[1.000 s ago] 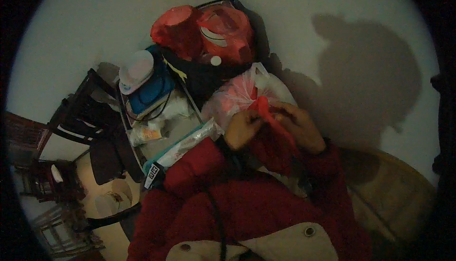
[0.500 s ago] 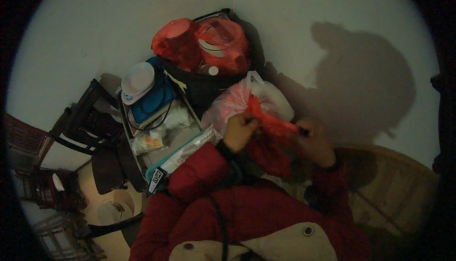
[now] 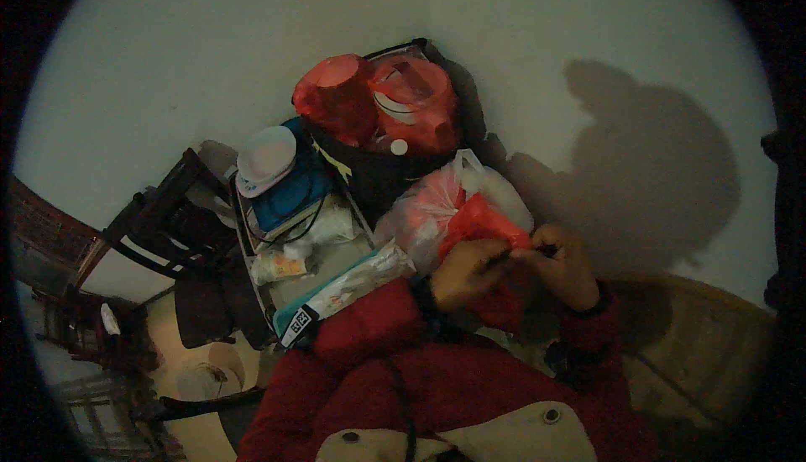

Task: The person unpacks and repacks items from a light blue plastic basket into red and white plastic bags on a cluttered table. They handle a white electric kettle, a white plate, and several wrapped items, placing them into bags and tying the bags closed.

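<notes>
A thin red plastic bag (image 3: 480,220) is pinched between my two hands in front of my chest. My left hand (image 3: 467,272) has closed fingers on its near edge, and my right hand (image 3: 564,267) grips its right side close by. The fingertips of both hands nearly meet. Part of the bag hangs below my hands in shadow. Just behind it rests a knotted, translucent white plastic bag (image 3: 426,202) with something reddish showing through. What lies inside the red bag, if anything, cannot be seen.
To the left, a grey tray (image 3: 346,262) holds a white cap (image 3: 267,160), a blue book (image 3: 295,193) and clear-wrapped items. Behind stands a black bag (image 3: 369,170) with red-bagged containers (image 3: 336,97). A dark chair (image 3: 180,218) is at left, a round wooden surface (image 3: 697,328) at right.
My hands have come closer together, the left moving right and toward me, gathering the red bag between them. The whole scene has shifted slightly down and right in the view.
</notes>
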The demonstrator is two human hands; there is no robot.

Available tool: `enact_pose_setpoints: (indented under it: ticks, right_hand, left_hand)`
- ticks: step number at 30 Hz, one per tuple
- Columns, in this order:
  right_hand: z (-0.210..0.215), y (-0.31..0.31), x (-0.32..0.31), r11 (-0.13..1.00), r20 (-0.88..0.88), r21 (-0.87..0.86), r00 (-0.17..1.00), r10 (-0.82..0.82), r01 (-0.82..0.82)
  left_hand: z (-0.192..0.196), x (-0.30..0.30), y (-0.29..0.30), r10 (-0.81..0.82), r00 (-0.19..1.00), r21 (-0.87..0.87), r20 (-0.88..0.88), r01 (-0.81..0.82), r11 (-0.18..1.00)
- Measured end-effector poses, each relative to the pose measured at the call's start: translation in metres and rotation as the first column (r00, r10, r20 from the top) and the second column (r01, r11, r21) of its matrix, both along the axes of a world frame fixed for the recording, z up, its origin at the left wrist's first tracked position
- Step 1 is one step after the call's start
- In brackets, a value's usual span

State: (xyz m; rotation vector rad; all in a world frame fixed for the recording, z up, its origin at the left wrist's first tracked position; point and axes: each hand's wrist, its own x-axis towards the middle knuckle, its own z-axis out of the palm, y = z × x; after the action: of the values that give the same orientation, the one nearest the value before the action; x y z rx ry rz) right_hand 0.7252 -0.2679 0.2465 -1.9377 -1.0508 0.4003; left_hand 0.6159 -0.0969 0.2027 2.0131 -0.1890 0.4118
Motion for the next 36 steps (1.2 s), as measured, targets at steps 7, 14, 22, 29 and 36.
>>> enact_pose_setpoints:
  ticks: [7,14,22,29,36]
  right_hand:
    - [0.001,0.004,-0.002,0.995,-0.011,-0.066,0.997,-0.077,0.077]
    - [-0.012,0.010,0.011,0.999,-0.334,-0.029,0.941,-0.046,0.039]
    - [-0.020,0.007,0.015,0.978,-0.370,0.157,0.926,-0.072,0.139]
    - [-0.018,0.010,-0.006,1.000,0.390,0.001,0.921,-0.015,0.016]
    - [0.017,0.036,-0.026,0.818,-0.023,0.364,0.882,-0.470,0.445]
  left_hand:
    - [0.003,-0.002,0.005,0.021,0.997,0.032,-0.080,-0.018,0.999]
    - [-0.015,0.002,0.015,0.074,0.997,0.046,-0.029,-0.073,0.996]
    - [-0.002,0.003,0.015,0.148,0.988,-0.096,-0.037,-0.151,0.984]
    - [-0.002,-0.001,0.010,0.159,0.975,-0.264,-0.153,-0.195,0.944]
    - [-0.043,0.016,0.011,0.175,0.985,0.659,-0.008,-0.127,0.741]
